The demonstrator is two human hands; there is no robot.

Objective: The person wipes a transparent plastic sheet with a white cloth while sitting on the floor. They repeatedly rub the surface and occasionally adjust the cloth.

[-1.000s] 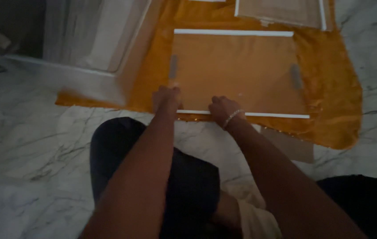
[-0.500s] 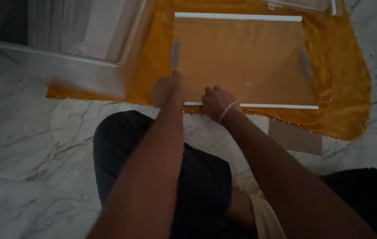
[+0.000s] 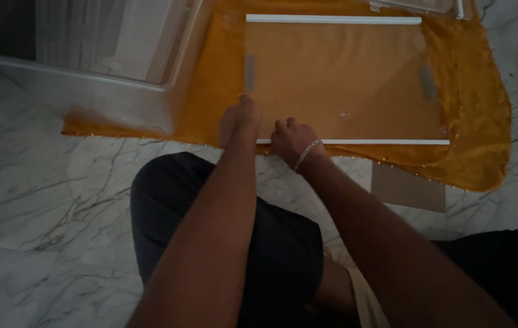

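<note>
Nearest, left hand [image 3: 239, 121] flat on the near left corner of the clear glass shelf [image 3: 338, 79], right hand [image 3: 292, 141] curled over its white near edge strip [image 3: 380, 142]; how tightly gripped, cannot tell. Shelf flat on orange cloth [image 3: 478, 121] over marble floor [image 3: 40, 194]; probably rigid, heavy, slick, breakable, best held by the trimmed edges. Left, clear plastic bin [image 3: 113, 79] crowding; far, another shelf [image 3: 417, 5]; cardboard piece [image 3: 408, 188] by the cloth.

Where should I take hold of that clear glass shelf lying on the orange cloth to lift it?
Probably by the two short, untrimmed sides of the glass shelf, one hand at each grey side pad, coming in from left and right. It lies flat on the orange cloth, wide and thin, so a spread grip should keep it level.
</note>
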